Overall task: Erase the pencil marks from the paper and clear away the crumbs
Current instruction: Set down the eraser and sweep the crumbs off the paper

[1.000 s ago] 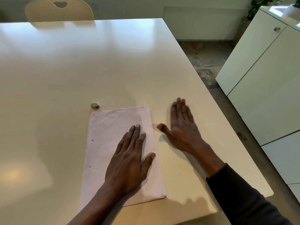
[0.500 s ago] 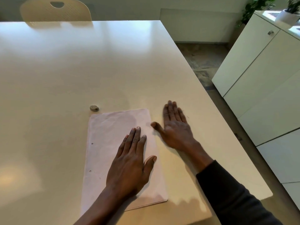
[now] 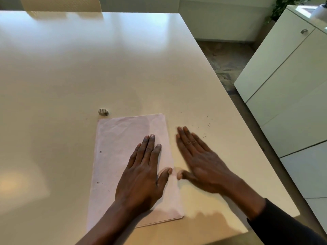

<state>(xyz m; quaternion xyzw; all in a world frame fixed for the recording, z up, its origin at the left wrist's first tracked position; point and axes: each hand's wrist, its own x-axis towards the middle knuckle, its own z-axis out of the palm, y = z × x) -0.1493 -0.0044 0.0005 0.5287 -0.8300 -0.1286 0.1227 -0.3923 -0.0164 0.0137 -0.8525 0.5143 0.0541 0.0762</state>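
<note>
The paper (image 3: 127,156) lies at the table's (image 3: 88,68) near edge, the left hand (image 3: 143,174) flat on it. Beside it the right hand (image 3: 200,160) lies flat, fingers straight, near dark crumbs (image 3: 206,126). An eraser (image 3: 103,112) sits just beyond the paper's far left corner.

Paper (image 3: 123,138) is lying flat near the front edge of the surface (image 3: 70,68): pale pinkish, slightly creased, two punch holes (image 3: 100,152) sitting along its left edge. Crumbs (image 3: 208,123) are lying as scattered dark specks right of its far right corner, apart from it. Eraser (image 3: 103,112), a small grey ribbed oval, is sitting just beyond the far left corner.
</note>
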